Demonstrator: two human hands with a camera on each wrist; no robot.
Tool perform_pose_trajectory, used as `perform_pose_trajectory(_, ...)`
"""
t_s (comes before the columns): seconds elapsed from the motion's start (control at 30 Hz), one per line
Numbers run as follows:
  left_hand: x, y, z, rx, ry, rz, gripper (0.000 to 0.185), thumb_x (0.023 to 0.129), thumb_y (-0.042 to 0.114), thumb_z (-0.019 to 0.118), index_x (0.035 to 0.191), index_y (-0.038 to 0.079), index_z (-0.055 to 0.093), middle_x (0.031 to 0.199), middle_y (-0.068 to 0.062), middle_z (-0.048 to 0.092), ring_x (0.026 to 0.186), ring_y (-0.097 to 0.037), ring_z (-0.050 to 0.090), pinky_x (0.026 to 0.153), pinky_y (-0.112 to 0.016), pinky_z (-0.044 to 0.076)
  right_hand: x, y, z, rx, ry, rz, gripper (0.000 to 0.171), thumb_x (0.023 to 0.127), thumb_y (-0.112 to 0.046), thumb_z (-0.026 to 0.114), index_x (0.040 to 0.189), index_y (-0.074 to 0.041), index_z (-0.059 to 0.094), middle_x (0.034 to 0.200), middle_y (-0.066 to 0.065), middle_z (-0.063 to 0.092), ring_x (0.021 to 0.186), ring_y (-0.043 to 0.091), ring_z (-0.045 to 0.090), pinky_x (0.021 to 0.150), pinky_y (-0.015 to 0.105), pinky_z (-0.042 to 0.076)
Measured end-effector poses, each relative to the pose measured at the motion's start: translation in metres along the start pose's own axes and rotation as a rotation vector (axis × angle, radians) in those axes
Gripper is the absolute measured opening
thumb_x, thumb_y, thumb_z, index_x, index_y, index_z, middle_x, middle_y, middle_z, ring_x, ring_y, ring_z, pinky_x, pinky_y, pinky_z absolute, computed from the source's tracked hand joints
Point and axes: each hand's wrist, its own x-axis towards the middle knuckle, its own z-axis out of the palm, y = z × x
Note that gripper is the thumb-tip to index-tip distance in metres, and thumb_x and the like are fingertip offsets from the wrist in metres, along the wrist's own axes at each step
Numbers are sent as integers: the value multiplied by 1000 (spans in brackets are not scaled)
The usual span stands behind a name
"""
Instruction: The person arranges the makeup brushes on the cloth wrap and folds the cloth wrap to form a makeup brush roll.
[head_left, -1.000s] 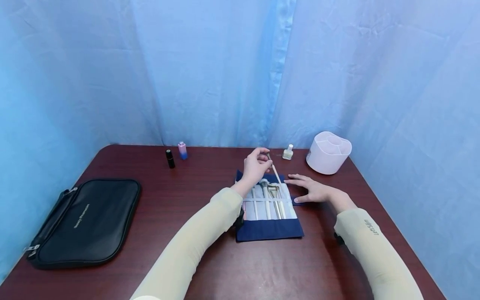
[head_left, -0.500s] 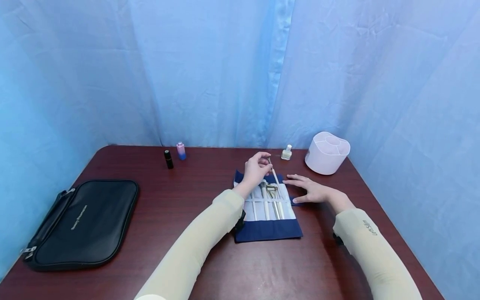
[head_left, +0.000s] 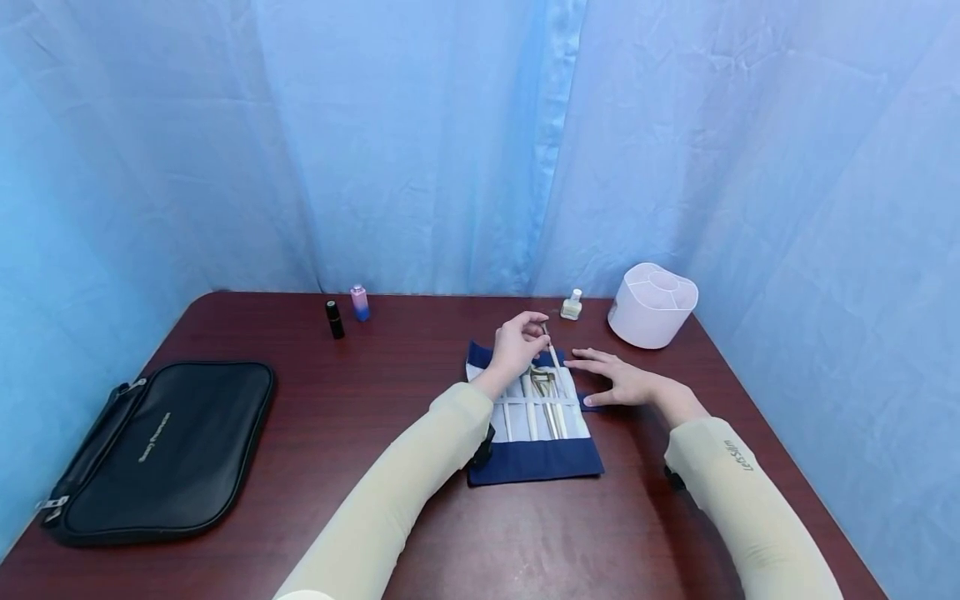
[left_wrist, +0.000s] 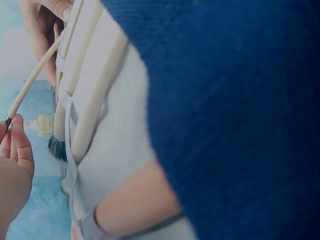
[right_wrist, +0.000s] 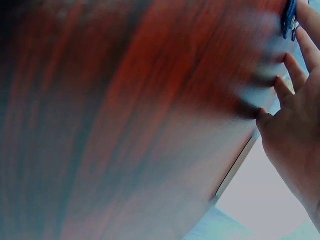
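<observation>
- the left hand [head_left: 516, 346] hovers over the far end of the dark blue fabric brush roll with a pale grey lining [head_left: 534, 461], thumb and fingertips pinched together on the upper end of a thin cream-handled makeup brush [head_left: 552, 357].
- that thin brush slants down and to the right from the pinch, its lower part over the roll's lining near the right edge; the left wrist view shows the same slim stick [left_wrist: 32, 80] running up from the fingertips [left_wrist: 17, 142].
- the right hand [head_left: 626, 382] lies flat on the dark red-brown wooden table [head_left: 360, 400] just right of the roll, fingers straight and spread apart, tips at the roll's right edge.
- other pale-handled brushes [head_left: 538, 408] lie side by side in the roll under a pale strap.
- a small clear bottle with a white cap [head_left: 572, 306] stands just beyond the roll; a white plastic organiser cup with compartments [head_left: 652, 305] is to its right.
- a small black tube [head_left: 333, 319] and a pink-and-blue bottle [head_left: 359, 302] stand near the far edge, left of centre.
- a black zipped leather pouch [head_left: 153, 450] lies at the table's left, well apart from the hands.
</observation>
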Motion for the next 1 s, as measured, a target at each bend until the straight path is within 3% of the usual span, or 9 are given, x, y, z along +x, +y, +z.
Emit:
perform_pose_trajectory(0.2,-4,-2,-1,-27,-45,-28,29,86,3,66,115,8,65,89,-12,69,76,-23,70,63,-32,57,0,-1,0,5,1,-6,72,85,-40,67,146,-18,37,155,15,20,142,38,13,108,64,15)
perform_pose_trajectory(0.4,-5,-9,0,27,-114,-49,31,87,6,66,118,9,64,93,-8,69,80,-16,68,64,-22,54,0,-3,0,0,2,-1,71,85,-41,66,146,-19,37,155,15,20,142,38,12,107,65,16)
perform_pose_trajectory(0.67,-6,-12,-3,77,-325,-75,52,83,11,72,132,9,54,104,-6,64,92,-14,63,80,-24,51,0,-4,0,-3,-3,1,72,85,-42,66,146,-19,36,155,15,19,142,39,11,107,65,15)
perform_pose_trajectory(0.8,-4,-17,-3,96,-423,-53,57,81,10,74,133,11,52,104,-2,62,91,-11,59,79,-21,49,1,-3,0,-6,1,-1,71,85,-41,66,146,-19,37,155,15,19,142,40,10,107,65,15)
perform_pose_trajectory(1.0,-9,-11,-3,136,-495,-68,55,82,5,72,133,9,52,108,-5,63,99,-15,58,86,-24,48,1,-1,2,-7,0,5,72,85,-42,66,146,-19,36,155,13,19,142,38,11,107,65,15)
